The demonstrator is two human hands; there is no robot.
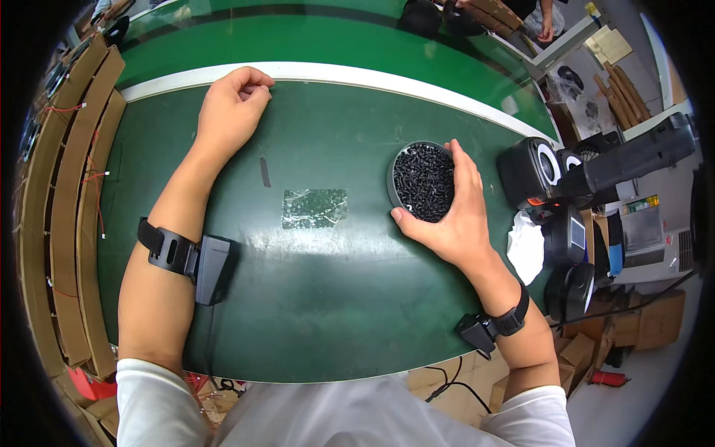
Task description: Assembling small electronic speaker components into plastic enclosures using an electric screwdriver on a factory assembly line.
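My right hand (465, 216) curves around the near right side of a round, dark-rimmed tin (391, 179), thumb in front and fingers along its right side. Small black screws (424, 181) fill the tin, which appears to stand on the green table mat (320, 298). My left hand (235, 104) is curled, thumb against the fingers, close to the mat's far left edge. Whether anything small is pinched in it cannot be made out. On the mat between the hands are a patch of clear tape (315, 208) and a short dark strip (265, 172).
Cardboard trays (82, 216) with thin wires line the left side. A white rail (320, 72) borders a green conveyor belt (298, 37) beyond. Black speakers (532, 170), a dark cylindrical device (633, 155) and crumpled white paper (526, 247) crowd the right. Another person's hand (547, 30) shows far right.
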